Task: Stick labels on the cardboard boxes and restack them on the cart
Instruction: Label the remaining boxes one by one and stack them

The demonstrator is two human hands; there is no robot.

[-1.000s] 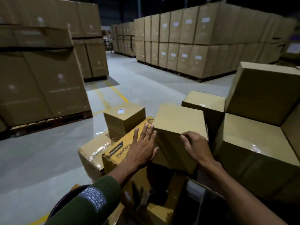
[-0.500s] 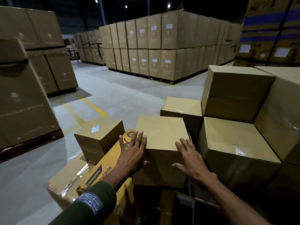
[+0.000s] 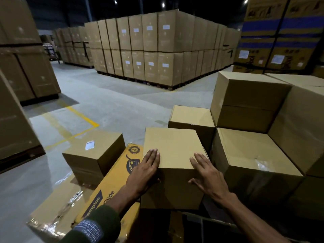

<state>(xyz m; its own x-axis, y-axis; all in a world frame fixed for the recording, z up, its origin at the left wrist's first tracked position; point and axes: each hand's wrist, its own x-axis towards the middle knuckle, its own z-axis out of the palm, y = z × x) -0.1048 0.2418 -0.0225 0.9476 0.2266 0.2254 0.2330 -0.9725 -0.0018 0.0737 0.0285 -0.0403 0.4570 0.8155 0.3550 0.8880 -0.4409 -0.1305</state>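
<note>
Left hand (image 3: pixel 145 171) and right hand (image 3: pixel 207 174) lie flat, fingers extended, on the plain box's (image 3: pixel 172 148) near top edge.

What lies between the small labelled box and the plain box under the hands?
In the head view, a long yellow printed carton lies between the small labelled cardboard box and the plain one.

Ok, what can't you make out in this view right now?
- Cart: hidden in the head view under the stacked boxes and dark shadow.
- Plain box under the left hand and right hand: no label on its top; far sides face away.
- Label on the small box: print too small to read.
</note>
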